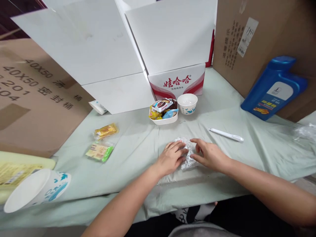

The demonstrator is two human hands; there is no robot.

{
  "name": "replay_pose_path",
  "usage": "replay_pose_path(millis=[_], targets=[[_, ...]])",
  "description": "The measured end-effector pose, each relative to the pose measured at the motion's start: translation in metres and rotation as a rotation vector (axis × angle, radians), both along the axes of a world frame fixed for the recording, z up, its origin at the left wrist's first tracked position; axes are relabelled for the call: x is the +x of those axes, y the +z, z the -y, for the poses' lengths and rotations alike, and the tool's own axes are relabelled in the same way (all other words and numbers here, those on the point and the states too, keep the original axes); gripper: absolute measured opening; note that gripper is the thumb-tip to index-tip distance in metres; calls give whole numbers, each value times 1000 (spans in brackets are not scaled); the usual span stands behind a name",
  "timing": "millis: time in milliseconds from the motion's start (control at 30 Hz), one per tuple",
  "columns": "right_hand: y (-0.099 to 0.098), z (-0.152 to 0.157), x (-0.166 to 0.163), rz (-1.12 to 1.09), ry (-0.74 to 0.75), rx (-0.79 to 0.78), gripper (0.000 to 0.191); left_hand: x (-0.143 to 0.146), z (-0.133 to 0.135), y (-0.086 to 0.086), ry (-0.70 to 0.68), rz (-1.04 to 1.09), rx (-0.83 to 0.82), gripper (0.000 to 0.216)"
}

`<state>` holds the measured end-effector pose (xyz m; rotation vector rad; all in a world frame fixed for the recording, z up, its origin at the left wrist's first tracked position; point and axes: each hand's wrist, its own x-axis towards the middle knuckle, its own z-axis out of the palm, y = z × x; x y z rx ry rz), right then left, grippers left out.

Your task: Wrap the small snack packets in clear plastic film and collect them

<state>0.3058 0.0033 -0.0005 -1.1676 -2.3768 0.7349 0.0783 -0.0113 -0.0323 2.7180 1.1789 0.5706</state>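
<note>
A crinkled piece of clear bubble wrap [189, 159] lies on the cloth in front of me. My left hand [171, 157] presses on it from the left, its fingers bent over the wrap and closed on it. A hint of red shows through the plastic near those fingertips; what it belongs to I cannot make out. My right hand [209, 154] is at the wrap's right edge, thumb and fingers apart, with the fingertips at the plastic. Beyond the right hand lies a white pen-like cutter [225, 134].
A white bowl of wrapped snacks [163, 121] and a paper bowl [187, 104] stand ahead. Two wrapped snacks [100, 151] lie left. A paper cup [37, 191] is tipped at front left. Right stands a blue bottle [273, 89]; white boxes [170, 36] and cartons [37, 98] border the table.
</note>
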Motion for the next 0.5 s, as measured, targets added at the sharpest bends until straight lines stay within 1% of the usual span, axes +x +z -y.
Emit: replay_pose_path(millis=[33, 67, 100, 133, 167, 200, 267, 333, 400, 500], targets=[[3, 1, 2, -26, 47, 121, 47, 0, 0, -1, 7, -2, -12, 29], [5, 2, 3, -37, 129, 226, 43, -1, 0, -2, 12, 0, -17, 30], [6, 2, 3, -24, 238, 298, 38, -1, 1, -2, 15, -1, -19, 33], [7, 3, 3, 16, 345, 335, 33, -2, 1, -2, 16, -7, -22, 35], [7, 3, 1, 75, 429, 346, 29, -2, 1, -1, 18, -18, -28, 37], [5, 3, 0, 141, 480, 347, 24, -2, 1, 0, 20, -34, -35, 39], [3, 4, -4, 251, 508, 356, 14, -1, 1, 3, 33, -78, -48, 41], [4, 5, -5, 302, 514, 370, 16, 1, 3, 6, 34, -113, -59, 41], [10, 9, -4, 282, 556, 352, 20, 3, 6, 10, -26, -124, -84, 41], [24, 13, 2, 157, 655, 227, 19, 5, 13, 9, -167, -39, -109, 51]])
